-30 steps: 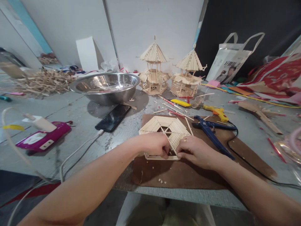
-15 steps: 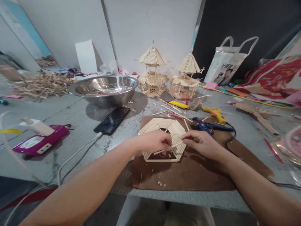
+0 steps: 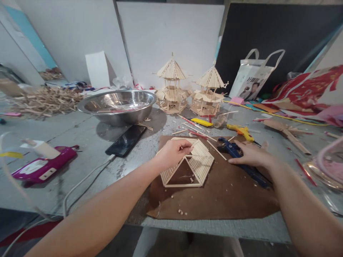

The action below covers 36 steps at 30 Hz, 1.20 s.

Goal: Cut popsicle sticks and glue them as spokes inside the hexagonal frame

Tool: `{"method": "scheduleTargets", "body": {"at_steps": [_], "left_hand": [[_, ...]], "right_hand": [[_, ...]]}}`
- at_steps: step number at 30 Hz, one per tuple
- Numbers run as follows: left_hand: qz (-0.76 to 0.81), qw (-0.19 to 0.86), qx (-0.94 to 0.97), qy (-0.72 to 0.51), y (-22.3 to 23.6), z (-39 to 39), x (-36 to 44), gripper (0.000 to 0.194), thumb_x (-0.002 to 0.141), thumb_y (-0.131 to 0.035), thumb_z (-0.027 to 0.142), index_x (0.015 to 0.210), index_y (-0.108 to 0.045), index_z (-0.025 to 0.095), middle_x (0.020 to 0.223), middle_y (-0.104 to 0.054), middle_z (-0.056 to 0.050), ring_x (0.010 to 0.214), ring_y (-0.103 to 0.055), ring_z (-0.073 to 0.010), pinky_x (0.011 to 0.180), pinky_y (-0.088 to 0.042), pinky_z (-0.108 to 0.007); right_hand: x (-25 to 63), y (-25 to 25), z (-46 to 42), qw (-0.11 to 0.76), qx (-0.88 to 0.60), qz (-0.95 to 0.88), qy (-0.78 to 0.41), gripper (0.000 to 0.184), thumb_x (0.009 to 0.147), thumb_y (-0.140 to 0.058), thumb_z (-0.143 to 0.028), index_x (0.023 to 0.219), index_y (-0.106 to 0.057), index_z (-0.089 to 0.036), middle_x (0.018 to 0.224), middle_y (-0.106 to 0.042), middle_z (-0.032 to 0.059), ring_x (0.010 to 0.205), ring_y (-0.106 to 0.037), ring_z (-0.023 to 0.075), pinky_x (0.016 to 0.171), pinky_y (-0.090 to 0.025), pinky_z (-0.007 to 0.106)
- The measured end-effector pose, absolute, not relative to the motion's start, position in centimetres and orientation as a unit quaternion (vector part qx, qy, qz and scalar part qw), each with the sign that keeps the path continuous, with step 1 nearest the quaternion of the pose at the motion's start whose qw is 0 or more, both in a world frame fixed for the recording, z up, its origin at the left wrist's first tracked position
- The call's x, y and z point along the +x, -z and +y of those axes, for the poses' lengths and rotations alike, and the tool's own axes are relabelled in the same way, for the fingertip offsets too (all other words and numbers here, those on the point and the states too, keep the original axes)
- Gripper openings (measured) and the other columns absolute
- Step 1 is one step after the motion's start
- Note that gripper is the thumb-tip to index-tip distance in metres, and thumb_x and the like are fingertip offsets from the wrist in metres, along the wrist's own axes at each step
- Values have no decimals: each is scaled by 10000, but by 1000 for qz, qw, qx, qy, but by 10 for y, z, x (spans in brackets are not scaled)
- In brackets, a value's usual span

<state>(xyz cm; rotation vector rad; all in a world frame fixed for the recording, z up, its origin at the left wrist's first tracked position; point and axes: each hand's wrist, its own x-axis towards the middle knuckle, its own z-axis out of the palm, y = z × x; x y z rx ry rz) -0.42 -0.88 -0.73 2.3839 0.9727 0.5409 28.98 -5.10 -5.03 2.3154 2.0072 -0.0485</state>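
A six-sided panel of thin wooden sticks lies flat on a brown board, its front section an unfilled frame. Over the panel's upper middle, my left hand is closed in a pinch, apparently on a short wooden stick, mostly hidden by the fingers. To the right, my right hand has thumb and fingers apart around the blue-handled pliers; whether it touches them I cannot tell. One loose stick lies between the panel and the pliers.
Behind stand two stick pagodas, a yellow glue gun and a yellow cutter knife. On the left are a steel bowl, a phone, a purple power strip and a stick pile.
My right hand has left the panel and moved right to the pliers, which now lie at a different angle. My left hand has shifted up and slightly left over the panel.
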Motion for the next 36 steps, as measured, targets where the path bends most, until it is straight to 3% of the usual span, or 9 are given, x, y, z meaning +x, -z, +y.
{"method": "scheduleTargets", "body": {"at_steps": [3, 8, 15, 20, 27, 36], "left_hand": [[363, 225, 877, -218, 10, -7, -5, 215, 763, -404, 290, 799, -562, 149, 761, -590, -9, 683, -501, -92, 622, -383, -211], [373, 186, 877, -241, 13, -6, -6, 201, 763, -406, 296, 793, -546, 155, 760, -584, -9, 674, -497, -91, 604, -374, -209], [360, 162, 885, -249, 13, -7, -7, 181, 766, -406, 290, 779, -522, 151, 728, -569, -8, 643, -479, -89, 582, -364, -206], [349, 147, 884, -272, 14, -10, -6, 187, 775, -398, 298, 784, -518, 155, 733, -565, -9, 661, -484, -93, 594, -366, -207], [263, 140, 900, -317, 24, -13, 0, 114, 764, -437, 244, 759, -509, 156, 725, -565, -3, 676, -500, -86, 605, -377, -187], [217, 128, 906, -340, 27, -18, 4, 115, 777, -412, 234, 709, -469, 160, 650, -513, 6, 629, -478, -82, 546, -360, -180]], "right_hand": [[290, 47, -49, 29, 740, 672, 2, 597, 597, -424, -607, 1037, -503, -212, 966, -562, 135, 913, -483, 327, 767, -282, 526], [278, 37, -51, 26, 732, 681, -17, 393, 610, -476, -421, 894, -537, -157, 831, -563, 118, 775, -526, 255, 626, -380, 329], [233, 23, -64, -100, 710, 681, -151, 499, 670, -408, -351, 1076, -408, -61, 1010, -499, 190, 933, -448, 298, 780, -330, 386], [217, 30, -66, -176, 658, 724, -106, 464, 567, -423, -130, 1031, -428, -113, 954, -529, 130, 875, -477, 251, 762, -360, 342], [201, 32, -74, -238, 610, 751, -84, 410, 597, -457, -177, 1005, -428, -165, 965, -541, 84, 881, -482, 225, 742, -375, 317], [188, 25, -82, -191, 631, 747, -82, 312, 633, -480, -261, 938, -460, -199, 925, -564, 43, 811, -508, 197, 624, -347, 267]]}}
